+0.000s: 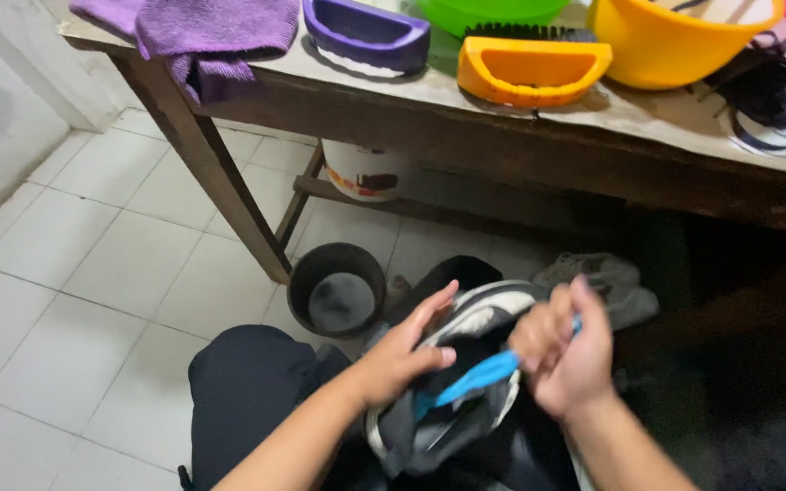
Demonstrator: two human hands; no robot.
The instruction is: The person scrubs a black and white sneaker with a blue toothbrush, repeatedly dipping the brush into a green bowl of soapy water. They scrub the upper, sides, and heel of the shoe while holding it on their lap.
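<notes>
Head view: below the wooden table (466, 127), a grey shoe (452, 400) is steadied on the lap by the left hand (402, 355), fingers spread over it. A blue brush (479, 377) is gripped tight in the right hand (570, 350); short, firm strokes are best applied.

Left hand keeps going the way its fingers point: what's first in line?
Probably the right hand gripping the blue brush handle; the left hand rests on the shoe, fingers aimed up-right. Depth unclear.
</notes>
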